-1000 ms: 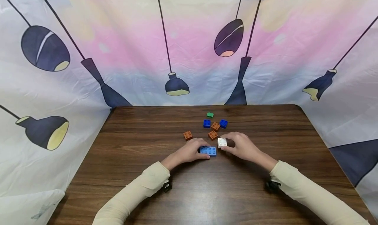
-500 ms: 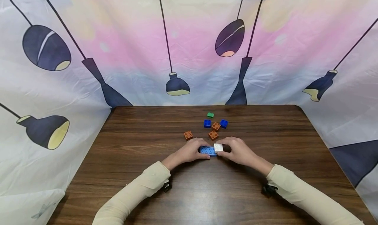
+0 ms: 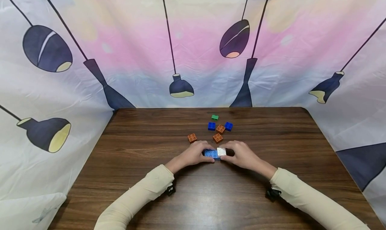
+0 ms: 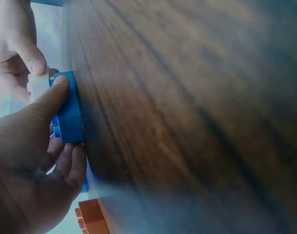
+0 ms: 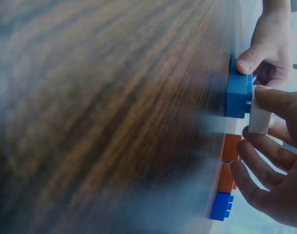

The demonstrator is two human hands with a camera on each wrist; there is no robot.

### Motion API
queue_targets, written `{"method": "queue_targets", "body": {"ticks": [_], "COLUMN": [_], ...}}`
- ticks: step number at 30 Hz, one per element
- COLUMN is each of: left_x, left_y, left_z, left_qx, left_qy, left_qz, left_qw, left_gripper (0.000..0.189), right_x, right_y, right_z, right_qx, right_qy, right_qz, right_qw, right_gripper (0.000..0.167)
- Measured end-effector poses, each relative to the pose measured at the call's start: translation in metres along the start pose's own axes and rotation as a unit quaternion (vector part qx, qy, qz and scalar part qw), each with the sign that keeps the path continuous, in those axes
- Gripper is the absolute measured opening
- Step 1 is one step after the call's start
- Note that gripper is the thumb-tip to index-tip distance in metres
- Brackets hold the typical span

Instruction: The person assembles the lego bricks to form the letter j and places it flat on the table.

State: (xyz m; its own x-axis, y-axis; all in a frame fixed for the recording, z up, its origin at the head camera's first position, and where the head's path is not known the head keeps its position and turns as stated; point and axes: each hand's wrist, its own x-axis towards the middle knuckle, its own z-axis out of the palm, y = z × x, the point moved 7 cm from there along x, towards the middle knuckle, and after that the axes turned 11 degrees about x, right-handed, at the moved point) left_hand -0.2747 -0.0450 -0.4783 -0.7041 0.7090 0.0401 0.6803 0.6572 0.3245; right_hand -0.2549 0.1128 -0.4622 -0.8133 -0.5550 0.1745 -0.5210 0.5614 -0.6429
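Observation:
A long light-blue toy brick [image 3: 210,154] with studs on top lies on the table, and my left hand [image 3: 196,153] grips its left part between thumb and fingers. My right hand [image 3: 241,153] pinches a small white brick [image 3: 221,152] over the blue one's right end. In the right wrist view the white brick [image 5: 259,113] stands right at the studs of the blue brick [image 5: 238,92], its end reaching slightly past it. The left wrist view has my left thumb against the side of the blue brick [image 4: 70,109].
Behind the hands lie orange bricks [image 3: 217,138], one [image 3: 192,138] off to the left beyond my left hand. Two dark-blue bricks [image 3: 211,126] and a green brick [image 3: 214,117] sit farther back on the wooden table [image 3: 144,132]. A printed cloth [image 3: 135,55] hangs behind.
My right hand has brought the white brick leftward and nearer, from beside the blue brick to over its right end. My left hand has kept its hold on the blue brick.

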Motion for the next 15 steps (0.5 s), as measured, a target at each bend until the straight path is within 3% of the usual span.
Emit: {"method": "queue_targets", "body": {"ticks": [15], "left_x": [-0.0002], "left_y": [0.0003], "left_z": [-0.0017], "left_qx": [-0.006], "left_qy": [0.0], "left_qz": [-0.005], "left_qw": [1.0], "left_gripper": [0.042], "right_x": [0.0014], "right_y": [-0.0024], "right_z": [-0.0004], "right_qx": [0.0], "right_qy": [-0.002], "right_qz": [-0.011], "right_qw": [0.9999], "right_gripper": [0.034]}}
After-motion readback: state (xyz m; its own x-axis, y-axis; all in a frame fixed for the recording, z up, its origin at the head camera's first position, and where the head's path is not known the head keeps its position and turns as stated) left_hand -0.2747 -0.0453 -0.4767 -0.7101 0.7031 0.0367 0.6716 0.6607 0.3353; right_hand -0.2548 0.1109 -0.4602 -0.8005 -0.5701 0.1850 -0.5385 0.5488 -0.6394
